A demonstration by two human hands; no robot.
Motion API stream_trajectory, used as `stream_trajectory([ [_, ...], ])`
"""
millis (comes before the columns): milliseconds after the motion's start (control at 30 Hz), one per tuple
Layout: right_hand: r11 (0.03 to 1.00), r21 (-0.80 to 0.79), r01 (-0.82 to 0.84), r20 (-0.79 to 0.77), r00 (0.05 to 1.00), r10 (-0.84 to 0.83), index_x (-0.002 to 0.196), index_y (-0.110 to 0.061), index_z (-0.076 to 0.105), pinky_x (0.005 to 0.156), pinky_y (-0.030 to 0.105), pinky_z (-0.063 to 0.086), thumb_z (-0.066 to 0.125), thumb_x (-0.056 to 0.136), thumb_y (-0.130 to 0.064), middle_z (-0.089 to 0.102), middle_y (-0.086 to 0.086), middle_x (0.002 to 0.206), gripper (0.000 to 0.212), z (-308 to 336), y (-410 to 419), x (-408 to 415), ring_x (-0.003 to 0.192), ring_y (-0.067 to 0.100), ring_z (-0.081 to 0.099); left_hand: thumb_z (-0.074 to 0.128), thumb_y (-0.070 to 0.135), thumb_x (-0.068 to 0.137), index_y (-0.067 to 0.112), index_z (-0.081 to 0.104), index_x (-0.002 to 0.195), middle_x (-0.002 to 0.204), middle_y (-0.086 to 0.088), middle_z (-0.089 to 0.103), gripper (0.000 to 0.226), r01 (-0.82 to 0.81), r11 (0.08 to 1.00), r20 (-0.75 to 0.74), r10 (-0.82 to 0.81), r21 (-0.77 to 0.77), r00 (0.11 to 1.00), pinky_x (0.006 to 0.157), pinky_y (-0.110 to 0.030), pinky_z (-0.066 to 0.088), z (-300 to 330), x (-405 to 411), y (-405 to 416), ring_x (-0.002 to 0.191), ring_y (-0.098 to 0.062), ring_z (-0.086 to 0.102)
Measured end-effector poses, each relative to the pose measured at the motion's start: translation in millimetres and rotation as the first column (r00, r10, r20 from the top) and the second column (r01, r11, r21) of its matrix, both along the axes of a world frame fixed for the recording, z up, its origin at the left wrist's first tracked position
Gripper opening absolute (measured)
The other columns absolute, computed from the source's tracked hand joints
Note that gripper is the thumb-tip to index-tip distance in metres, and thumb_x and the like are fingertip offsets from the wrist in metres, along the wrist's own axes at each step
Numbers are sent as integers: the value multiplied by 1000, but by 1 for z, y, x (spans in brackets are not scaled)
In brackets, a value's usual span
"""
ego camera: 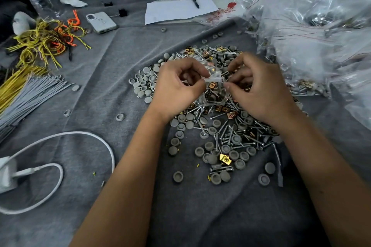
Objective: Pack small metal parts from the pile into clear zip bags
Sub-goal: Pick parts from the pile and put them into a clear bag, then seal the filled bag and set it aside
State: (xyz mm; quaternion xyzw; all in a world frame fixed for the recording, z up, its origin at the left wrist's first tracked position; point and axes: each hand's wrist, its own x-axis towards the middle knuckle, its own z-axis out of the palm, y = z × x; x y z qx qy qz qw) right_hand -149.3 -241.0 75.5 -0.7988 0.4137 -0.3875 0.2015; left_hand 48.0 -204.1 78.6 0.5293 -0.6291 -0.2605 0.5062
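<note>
A small clear plastic zip bag (215,88) hangs between both hands over the middle of the pile, its top edge pinched on each side. Through its wall show brass-coloured square clips and grey caps; their number cannot be told. The left hand (176,88) has thumb and fingers clamped on the bag's left top corner, the right hand (259,88) clamps the right corner the same way.

Under the hands spreads the pile of silver screws, grey round plastic caps and brass-coloured square clips (220,126), too many to count. It lies on a wrinkled grey cloth (100,96), with single caps strayed to the left and near side.

To the right, touching the pile's edge, rises a heap of filled clear zip bags with red seal lines (321,36). Left of the pile the cloth is open up to a bundle of grey cable ties (30,94) and yellow and orange wire loops (46,40) at the left edge. Near left lies one white charger with a looped white cable (60,166). Far side: one white phone, face down (101,22), one white sheet of paper (178,10) with one black pen (195,2) on it. The near cloth between the forearms is bare.
</note>
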Motion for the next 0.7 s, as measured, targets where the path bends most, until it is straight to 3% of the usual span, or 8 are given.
stream_trajectory([
  [233, 995, -78, -63, 35, 997, 66, 111, -15, 63, 71, 7, 50, 81, 85, -6, 71, -15, 84, 33, 4, 3, 1, 76, -1, 69, 65, -16, 79, -3, 72, 89, 68, -11, 63, 18, 48, 999, 17, -48, 0, 999, 53, -22, 38, 1, 2, -1, 57, -15, 51],
  [400, 991, -106, -77, 36, 996, 82, 111, -12, 63, 72, 11, 53, 80, 85, -5, 71, -15, 84, 32, 4, 2, 1, 75, -1, 69, 67, -12, 82, 0, 73, 90, 68, -5, 65, 16, 20, 1000, -14, -20, 1, 1000, 54, -30, 39, -1, 3, -2, 58, -15, 51],
  [467, 992, -96, -80, 44, 995, 85, 112, -12, 63, 73, 13, 54, 80, 86, -6, 71, -15, 83, 32, 4, 3, 1, 75, 0, 69, 68, -11, 83, 0, 73, 90, 67, 3, 63, 14, 8, 1000, -41, -8, -3, 999, 52, -26, 40, -2, 3, -3, 56, -9, 50],
  [700, 996, -53, -73, 61, 995, 76, 111, -13, 64, 68, 9, 50, 77, 88, -6, 71, -14, 82, 28, 4, 2, -1, 73, 0, 69, 69, -11, 85, -2, 72, 88, 67, 2, 63, 10, 29, 999, -71, -31, -26, 997, 51, -18, 40, -4, 0, -5, 54, -6, 51],
])
